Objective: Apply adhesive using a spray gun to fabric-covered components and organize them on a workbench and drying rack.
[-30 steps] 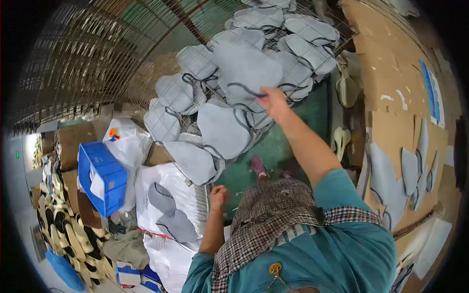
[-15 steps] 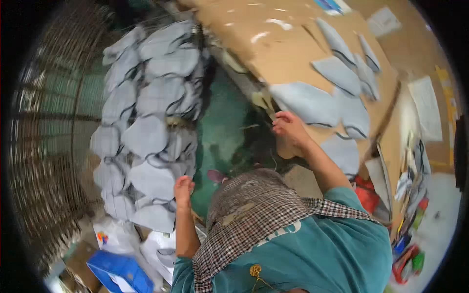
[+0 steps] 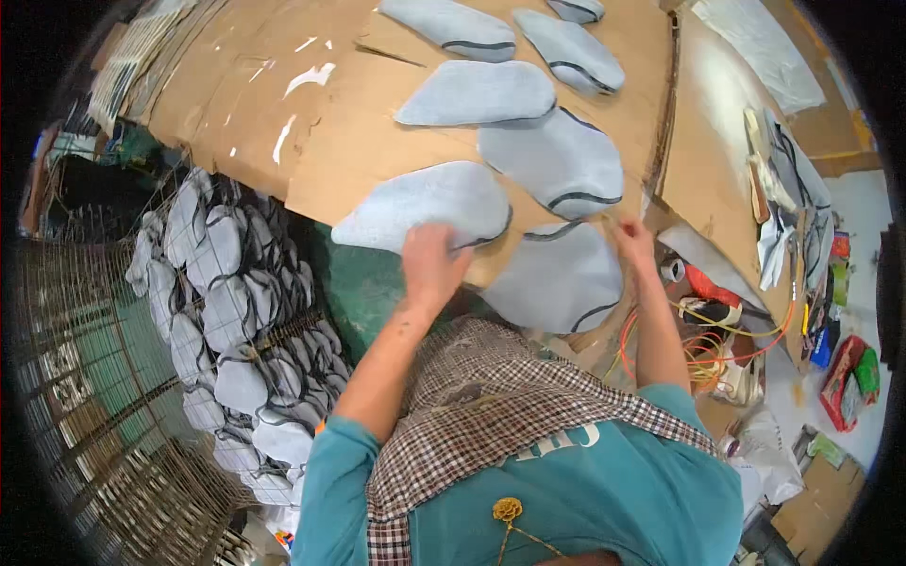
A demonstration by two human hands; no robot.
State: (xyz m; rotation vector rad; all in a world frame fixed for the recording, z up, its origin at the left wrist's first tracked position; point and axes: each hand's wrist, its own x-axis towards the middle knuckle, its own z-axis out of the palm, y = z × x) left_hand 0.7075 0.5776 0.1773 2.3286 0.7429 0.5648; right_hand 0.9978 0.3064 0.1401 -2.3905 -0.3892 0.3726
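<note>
My left hand (image 3: 435,268) is at the near edge of a grey oval pad with a black curved edge (image 3: 429,200), its fingers bent over the rim and slightly blurred. The pad lies on a cardboard-covered table. Beside the right edge of another grey pad (image 3: 557,278), nearest to me, is my right hand (image 3: 635,243). Its fingers are pressed together, and what they hold, if anything, I cannot make out. Beyond lie more such pads, among them a broad one (image 3: 557,162) and a narrower one (image 3: 481,92).
Many similar grey pads (image 3: 241,385) hang in rows on a wire rack (image 3: 104,321) at my left. The cardboard table top (image 3: 236,113) has torn white patches. Orange and yellow hoses (image 3: 698,354) coil at the right, below the table edge. Farther right hang fabric strips (image 3: 802,189).
My view has turned left, so the table now lies ahead and the rack sits lower left. Both hands have come to the nearest pads; before, they were apart from them.
</note>
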